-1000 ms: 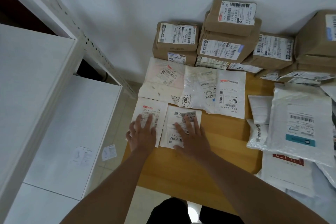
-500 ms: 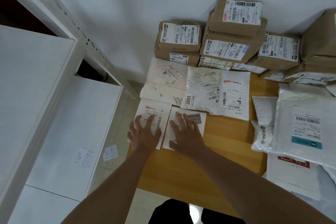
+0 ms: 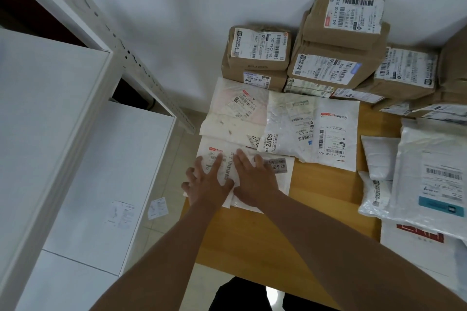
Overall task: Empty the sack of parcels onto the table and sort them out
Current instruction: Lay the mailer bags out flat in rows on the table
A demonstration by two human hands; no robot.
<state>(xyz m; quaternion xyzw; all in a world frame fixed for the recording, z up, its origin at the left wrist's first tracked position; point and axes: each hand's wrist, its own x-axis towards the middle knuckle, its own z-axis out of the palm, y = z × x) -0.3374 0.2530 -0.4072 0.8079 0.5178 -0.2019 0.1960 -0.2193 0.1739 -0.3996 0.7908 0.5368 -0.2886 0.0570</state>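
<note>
Two flat white mailers lie side by side at the near left corner of the wooden table (image 3: pixel 318 209). My left hand (image 3: pixel 207 182) rests palm down with fingers spread on the left mailer (image 3: pixel 214 156). My right hand (image 3: pixel 255 179) lies flat on the right mailer (image 3: pixel 283 174), which has slid against the left one and partly overlaps it. Behind them lie several more flat white mailers (image 3: pixel 313 129) in a row. Brown cardboard parcels (image 3: pixel 336 58) are stacked against the wall. No sack is in view.
A heap of white plastic bags (image 3: pixel 434 179) fills the table's right side. White metal shelving (image 3: pixel 83 134) stands close to the left, with a narrow strip of tiled floor (image 3: pixel 174 184) between it and the table. The white wall is directly behind the boxes.
My right hand has pushed the right mailer leftward until it meets the left one. Both hands now lie close together. The view has shifted slightly.
</note>
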